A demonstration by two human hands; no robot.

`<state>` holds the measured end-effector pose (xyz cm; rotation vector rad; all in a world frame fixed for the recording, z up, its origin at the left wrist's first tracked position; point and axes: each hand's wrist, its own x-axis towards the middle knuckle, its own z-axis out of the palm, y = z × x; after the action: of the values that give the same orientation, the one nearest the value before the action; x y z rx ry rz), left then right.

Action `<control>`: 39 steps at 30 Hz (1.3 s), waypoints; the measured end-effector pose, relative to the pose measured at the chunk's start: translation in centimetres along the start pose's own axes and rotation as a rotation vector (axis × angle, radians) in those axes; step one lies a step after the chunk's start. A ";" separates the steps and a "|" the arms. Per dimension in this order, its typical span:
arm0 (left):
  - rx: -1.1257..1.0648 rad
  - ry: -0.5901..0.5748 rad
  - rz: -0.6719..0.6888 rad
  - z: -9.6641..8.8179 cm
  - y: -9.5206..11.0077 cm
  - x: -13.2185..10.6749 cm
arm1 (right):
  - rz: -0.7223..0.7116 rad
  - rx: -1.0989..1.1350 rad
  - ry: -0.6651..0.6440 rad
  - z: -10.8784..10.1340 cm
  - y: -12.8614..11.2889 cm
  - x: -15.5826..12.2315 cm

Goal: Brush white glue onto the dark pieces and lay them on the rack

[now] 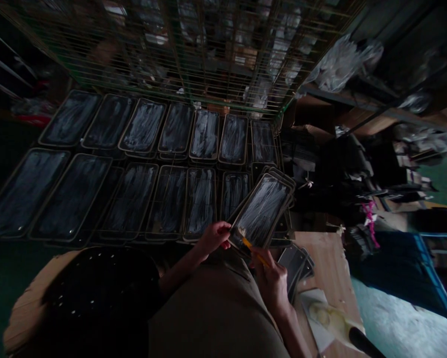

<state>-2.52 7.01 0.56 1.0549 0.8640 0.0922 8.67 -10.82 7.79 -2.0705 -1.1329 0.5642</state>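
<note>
A dark, rounded rectangular panel (263, 203) with a pale rim tilts over the right end of the rows. White streaks cover most of its face. My left hand (216, 236) pinches its lower left corner between thumb and fingers. In my right hand (271, 279) is a slim brush (247, 243) with a yellow-orange handle. Its pale tip touches the panel near the lower left end. More panels lie directly beneath this one. Beside my right hand, a few plain dark panels (295, 263) without streaks rest on a wooden board (325, 253).
Two rows of streaked panels (203, 199) extend leftward, overlapping in places. Behind them rises a green wire mesh cage (186, 74) with plastic-wrapped items inside. A yellowish container (327, 317) and a black handle (363, 340) are at lower right. A blue sheet (405, 268) hangs farther right.
</note>
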 end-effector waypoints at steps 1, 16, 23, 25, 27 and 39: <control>-0.012 -0.013 0.000 -0.1 -0.1 0.0 | 0.023 0.032 -0.014 0.2 -0.3 -0.5; -0.005 -0.005 0.023 -0.3 -0.6 0.0 | 0.291 0.006 0.262 -2.4 -0.4 -4.8; 0.056 -0.084 0.073 -0.7 -0.1 -0.1 | 0.255 -0.025 0.368 -1.9 -1.7 -3.5; 0.069 -0.098 0.068 -0.6 0.0 0.0 | 0.240 0.002 0.319 -1.7 -1.5 -3.2; 0.043 -0.110 0.056 -0.6 -0.1 0.1 | 0.250 0.002 0.307 -1.7 -1.3 -2.8; 0.088 -0.080 -0.030 -0.2 0.1 0.6 | 0.211 0.186 0.474 1.0 -0.3 5.4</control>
<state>-2.26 7.51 0.29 1.1204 0.8173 -0.0136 10.70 -5.71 7.12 -2.0249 -0.5721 0.2411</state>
